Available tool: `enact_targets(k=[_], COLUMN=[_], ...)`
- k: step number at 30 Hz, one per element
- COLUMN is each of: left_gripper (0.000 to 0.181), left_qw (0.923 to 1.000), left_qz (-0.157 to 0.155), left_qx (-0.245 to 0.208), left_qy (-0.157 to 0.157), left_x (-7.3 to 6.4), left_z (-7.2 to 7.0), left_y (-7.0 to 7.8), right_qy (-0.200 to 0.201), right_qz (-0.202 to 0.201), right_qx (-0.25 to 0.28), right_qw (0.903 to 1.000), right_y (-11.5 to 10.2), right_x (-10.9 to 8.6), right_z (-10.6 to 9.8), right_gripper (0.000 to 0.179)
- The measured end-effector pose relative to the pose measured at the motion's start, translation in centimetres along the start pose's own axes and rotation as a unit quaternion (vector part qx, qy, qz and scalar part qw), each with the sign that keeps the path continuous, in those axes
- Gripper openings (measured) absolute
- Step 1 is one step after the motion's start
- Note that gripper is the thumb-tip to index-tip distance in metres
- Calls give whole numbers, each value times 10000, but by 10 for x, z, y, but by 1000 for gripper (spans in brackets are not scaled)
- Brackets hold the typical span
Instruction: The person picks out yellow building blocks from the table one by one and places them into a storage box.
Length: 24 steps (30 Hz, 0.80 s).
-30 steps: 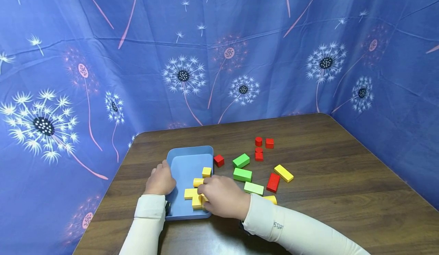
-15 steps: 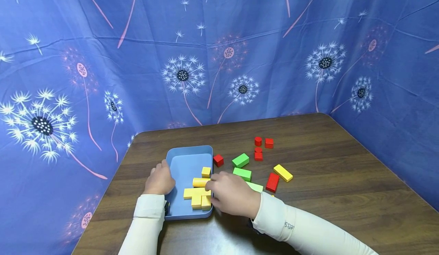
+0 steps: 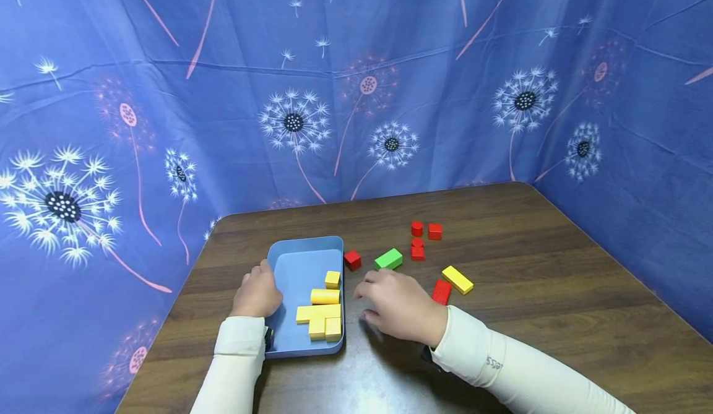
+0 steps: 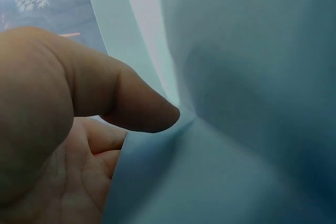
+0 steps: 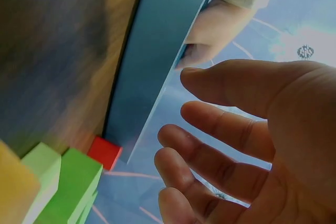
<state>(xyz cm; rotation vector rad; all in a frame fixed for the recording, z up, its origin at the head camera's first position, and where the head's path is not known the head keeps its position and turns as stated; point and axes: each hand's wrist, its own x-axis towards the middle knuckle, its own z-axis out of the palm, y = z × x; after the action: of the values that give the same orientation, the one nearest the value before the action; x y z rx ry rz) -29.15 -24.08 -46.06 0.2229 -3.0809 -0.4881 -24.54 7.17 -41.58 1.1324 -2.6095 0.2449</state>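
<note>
My left hand [image 3: 257, 293] grips the left wall of a blue tray [image 3: 292, 265]; in the left wrist view the thumb [image 4: 142, 103] presses inside the wall, with fingers behind it. Along the tray's right side lie a yellow cube [image 3: 332, 279], a yellow cylinder [image 3: 325, 296] and several yellow blocks [image 3: 317, 327]. Just right of the tray, over the table, my right hand [image 3: 398, 306] holds nothing. Its fingers are spread and loosely bent in the right wrist view. Behind it there, a light green block [image 5: 42, 171] and a green block [image 5: 73, 187] show.
A red cube [image 3: 353, 260] sits by the tray's right wall. Farther right are a green block [image 3: 388, 259], a red block [image 3: 442, 291], a yellow block [image 3: 458, 280] and several small red pieces [image 3: 434, 232]. A blue patterned curtain [image 3: 345, 154] hangs behind the wooden table [image 3: 529, 265].
My right hand has let go of the yellow blocks in the tray and drawn back rightward past its wall, now covering two green blocks. My left hand stays on the tray.
</note>
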Motion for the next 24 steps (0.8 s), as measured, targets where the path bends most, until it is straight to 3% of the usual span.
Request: enact_targets(k=[24], left_gripper=[70], left_qw=[9999], left_qz=[91], left_qx=[30], left_qy=[58], left_x=[-3], left_z=[-2], left_y=[1], right_qy=[310], right_qz=[571], right_qx=[-61], right_qw=[9979], right_y=[34], right_x=[-29], right_z=[-7], right_gripper=[24])
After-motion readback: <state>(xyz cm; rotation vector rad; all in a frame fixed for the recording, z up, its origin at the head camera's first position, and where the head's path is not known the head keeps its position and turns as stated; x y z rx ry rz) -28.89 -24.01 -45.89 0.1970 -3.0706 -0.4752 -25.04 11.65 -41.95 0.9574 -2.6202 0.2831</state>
